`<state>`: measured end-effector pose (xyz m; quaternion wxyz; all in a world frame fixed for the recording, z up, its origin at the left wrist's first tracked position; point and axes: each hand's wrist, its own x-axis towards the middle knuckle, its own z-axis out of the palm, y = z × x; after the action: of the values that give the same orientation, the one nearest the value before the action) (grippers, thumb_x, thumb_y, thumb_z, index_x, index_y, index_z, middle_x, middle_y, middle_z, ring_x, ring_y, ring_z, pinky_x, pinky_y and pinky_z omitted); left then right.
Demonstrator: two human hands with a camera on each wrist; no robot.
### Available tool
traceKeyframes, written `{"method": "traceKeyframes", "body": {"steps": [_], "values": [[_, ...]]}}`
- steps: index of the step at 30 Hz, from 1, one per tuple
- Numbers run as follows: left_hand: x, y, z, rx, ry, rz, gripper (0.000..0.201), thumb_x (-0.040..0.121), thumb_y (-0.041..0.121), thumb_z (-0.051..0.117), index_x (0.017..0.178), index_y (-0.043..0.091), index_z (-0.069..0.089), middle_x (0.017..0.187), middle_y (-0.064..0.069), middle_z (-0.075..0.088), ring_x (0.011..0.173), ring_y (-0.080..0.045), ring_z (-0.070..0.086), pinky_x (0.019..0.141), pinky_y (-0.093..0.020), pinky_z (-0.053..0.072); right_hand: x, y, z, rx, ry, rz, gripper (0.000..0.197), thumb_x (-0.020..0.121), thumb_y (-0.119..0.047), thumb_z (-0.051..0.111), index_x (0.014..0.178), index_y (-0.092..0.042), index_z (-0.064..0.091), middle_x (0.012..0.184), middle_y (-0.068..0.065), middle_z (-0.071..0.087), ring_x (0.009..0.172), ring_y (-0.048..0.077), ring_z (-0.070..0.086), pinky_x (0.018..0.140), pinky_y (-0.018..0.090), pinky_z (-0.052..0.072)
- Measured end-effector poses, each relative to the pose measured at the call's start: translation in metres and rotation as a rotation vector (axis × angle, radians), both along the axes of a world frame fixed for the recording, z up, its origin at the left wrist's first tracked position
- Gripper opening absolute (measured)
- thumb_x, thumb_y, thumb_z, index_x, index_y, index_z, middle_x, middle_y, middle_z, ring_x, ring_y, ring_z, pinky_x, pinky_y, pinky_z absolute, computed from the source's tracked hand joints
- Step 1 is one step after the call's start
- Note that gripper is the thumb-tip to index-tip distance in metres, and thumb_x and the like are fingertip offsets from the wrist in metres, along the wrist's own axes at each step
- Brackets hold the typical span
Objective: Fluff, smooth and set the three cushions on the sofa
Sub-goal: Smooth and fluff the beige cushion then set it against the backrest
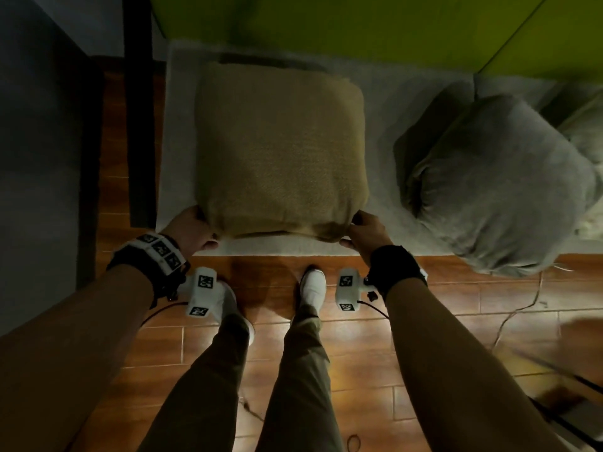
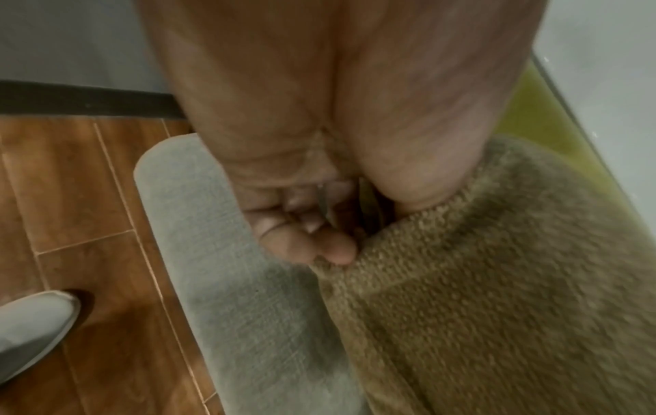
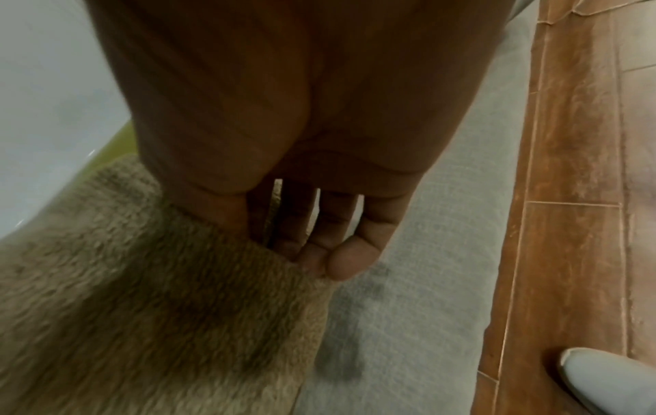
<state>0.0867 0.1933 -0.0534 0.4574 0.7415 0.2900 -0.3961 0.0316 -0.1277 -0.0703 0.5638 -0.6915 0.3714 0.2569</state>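
The person stands at the sofa [image 1: 182, 132] edge with the tan cushion [image 1: 280, 151] lying flat on the grey seat. Each hand grips 1 near corner: the left hand [image 1: 191, 230] has its fingers curled round the left corner, and the right hand [image 1: 367, 234] pinches the right corner. A grey cushion [image 1: 499, 187] slumps on the seat to the right, overhanging the front edge.
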Motion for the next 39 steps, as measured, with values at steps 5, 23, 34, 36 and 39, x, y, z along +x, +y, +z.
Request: {"method": "traceKeyframes", "body": {"steps": [5, 23, 34, 36, 39], "values": [[-0.008, -0.006, 0.009, 0.021, -0.095, 0.015, 0.03, 0.098, 0.009, 0.055, 0.128, 0.014, 0.054, 0.116, -0.013, 0.06, 0.097, -0.026, 0.061, 0.083, -0.037, 0.055, -0.001, 0.0, 0.005, -0.181, -0.04, 0.219, 0.04, 0.09, -0.022, 0.058, 0.13, -0.016, 0.059, 0.122, 0.003, 0.064, 0.102, 0.028, 0.067, 0.092, 0.05, 0.059], [-0.04, 0.005, -0.012, -0.025, -0.11, 0.009, 0.037, 0.068, 0.049, 0.072, 0.104, 0.051, 0.063, 0.115, 0.004, 0.071, 0.105, -0.025, 0.067, 0.095, -0.055, 0.053, -0.036, -0.043, 0.0, -0.189, -0.153, 0.265, 0.005, 0.097, -0.028, 0.065, 0.099, -0.032, 0.064, 0.101, -0.002, 0.07, 0.084, 0.014, 0.072, 0.072, 0.031, 0.06], [-0.046, 0.029, 0.016, 0.173, -0.172, 0.394, 0.03, 0.098, 0.005, 0.056, 0.128, 0.007, 0.061, 0.125, -0.017, 0.057, 0.113, -0.031, 0.058, 0.082, -0.03, 0.054, -0.064, -0.098, -0.012, -0.496, -0.064, 0.359, 0.025, 0.093, -0.007, 0.063, 0.104, -0.029, 0.071, 0.108, 0.002, 0.074, 0.096, 0.02, 0.069, 0.089, 0.036, 0.057], [-0.052, 0.024, 0.011, 0.105, -0.117, 0.304, 0.038, 0.098, -0.003, 0.052, 0.135, 0.002, 0.056, 0.132, -0.016, 0.052, 0.11, -0.027, 0.055, 0.065, -0.016, 0.056, -0.065, -0.09, -0.014, -0.202, 0.001, 0.027, 0.031, 0.094, -0.011, 0.061, 0.114, -0.033, 0.062, 0.125, 0.004, 0.065, 0.108, 0.024, 0.064, 0.094, 0.044, 0.056], [-0.052, 0.018, 0.01, 0.064, -0.064, 0.345, 0.038, 0.099, 0.004, 0.053, 0.137, -0.001, 0.052, 0.125, -0.015, 0.056, 0.094, -0.027, 0.058, 0.049, -0.016, 0.054, -0.059, -0.072, -0.019, 0.21, 0.1, -0.326, 0.056, 0.092, -0.034, 0.072, 0.142, -0.031, 0.045, 0.13, 0.006, 0.059, 0.113, 0.03, 0.064, 0.087, 0.043, 0.057]]}}
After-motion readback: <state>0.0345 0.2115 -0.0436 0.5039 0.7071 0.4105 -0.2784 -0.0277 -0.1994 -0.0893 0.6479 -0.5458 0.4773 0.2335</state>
